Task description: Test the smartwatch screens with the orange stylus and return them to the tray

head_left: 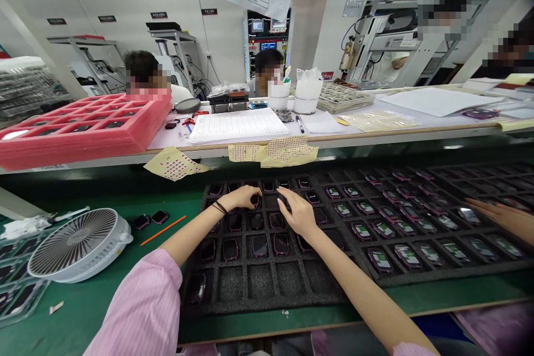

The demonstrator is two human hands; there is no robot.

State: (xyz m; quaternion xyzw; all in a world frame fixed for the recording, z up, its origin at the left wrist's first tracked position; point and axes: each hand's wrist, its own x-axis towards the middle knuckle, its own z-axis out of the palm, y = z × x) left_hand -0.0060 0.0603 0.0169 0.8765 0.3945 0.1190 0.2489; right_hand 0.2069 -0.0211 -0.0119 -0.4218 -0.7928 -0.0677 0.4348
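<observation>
My left hand, with a dark band at the wrist, reaches over the black foam tray. Its thumb and fingers are closed around the edge of a dark smartwatch case in a back row. To the right, my right hand hovers over the same tray, fingers apart and holding nothing visible. Smartwatch cases with dark screens, such as one watch case, lie in the compartments around both hands. Several compartments in the front row hold nothing.
A second foam tray has watches with lit screens; another person's hand reaches over it. At left are a white fan, an orange stick and loose watch cases. A pink foam tray sits on the shelf.
</observation>
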